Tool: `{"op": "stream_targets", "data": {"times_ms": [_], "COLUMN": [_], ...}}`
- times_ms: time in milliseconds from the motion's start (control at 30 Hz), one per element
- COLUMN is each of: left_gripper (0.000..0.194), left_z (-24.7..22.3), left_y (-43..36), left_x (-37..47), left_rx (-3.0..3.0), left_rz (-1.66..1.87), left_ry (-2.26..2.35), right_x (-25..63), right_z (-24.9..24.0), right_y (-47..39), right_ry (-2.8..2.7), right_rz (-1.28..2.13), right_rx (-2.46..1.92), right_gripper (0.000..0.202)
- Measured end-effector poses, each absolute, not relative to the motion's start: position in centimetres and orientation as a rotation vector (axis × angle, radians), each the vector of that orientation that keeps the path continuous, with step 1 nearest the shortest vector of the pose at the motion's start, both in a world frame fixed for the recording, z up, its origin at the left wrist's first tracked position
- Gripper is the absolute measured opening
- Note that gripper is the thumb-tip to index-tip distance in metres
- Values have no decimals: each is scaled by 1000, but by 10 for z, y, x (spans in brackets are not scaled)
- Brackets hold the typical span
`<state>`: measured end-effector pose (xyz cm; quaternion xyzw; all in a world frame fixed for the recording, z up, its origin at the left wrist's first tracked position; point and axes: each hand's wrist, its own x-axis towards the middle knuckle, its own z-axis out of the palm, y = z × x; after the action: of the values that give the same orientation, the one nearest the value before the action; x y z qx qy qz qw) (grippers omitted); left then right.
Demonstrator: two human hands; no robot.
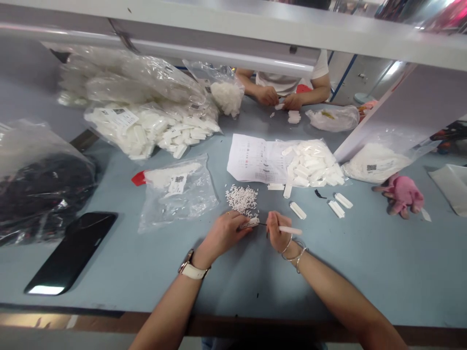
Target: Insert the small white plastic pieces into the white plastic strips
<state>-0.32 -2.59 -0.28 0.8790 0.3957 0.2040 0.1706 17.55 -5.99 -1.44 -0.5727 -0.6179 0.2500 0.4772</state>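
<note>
My left hand (223,234) pinches a small white plastic housing (252,222) just in front of a heap of tiny white pieces (241,198). My right hand (278,232) is closed round a thin tool with a pale handle (292,230). Its slim dark tip points left and reaches the end of the housing; whether it touches is too small to tell. A single white housing (298,210) lies beyond my right hand, and two more housings (336,209) rest further right beside a small black piece (320,194).
Behind the heap lie a printed sheet (251,158) and an open bag of white housings (314,163). Leftward are a clear bag (178,194), a black glossy panel (71,253) and larger bags (146,126). A pink glove (404,194) lies right. Across the table, a co-worker's hands (280,98) handle a white piece.
</note>
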Motion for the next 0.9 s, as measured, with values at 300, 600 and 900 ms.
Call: {"op": "stream_targets", "data": {"times_ms": [300,600,900], "left_gripper": [19,17,20], "left_z": [0,-5,-3], "left_y": [-26,-25,-25], "left_x": [-2,-3,-3], "left_rx": [2503,2486,2492], "left_rz": [585,620,611], "left_ry": [1110,1098,1095], "right_x": [175,175,175], "right_z": [-9,-13,-14], "right_y": [-57,-60,-62], "right_ry": [-1503,-1532,-1496], "right_rz": [597,518,628], "right_rx": [-1402,-1392,-1351], "right_gripper": [50,49,51]}}
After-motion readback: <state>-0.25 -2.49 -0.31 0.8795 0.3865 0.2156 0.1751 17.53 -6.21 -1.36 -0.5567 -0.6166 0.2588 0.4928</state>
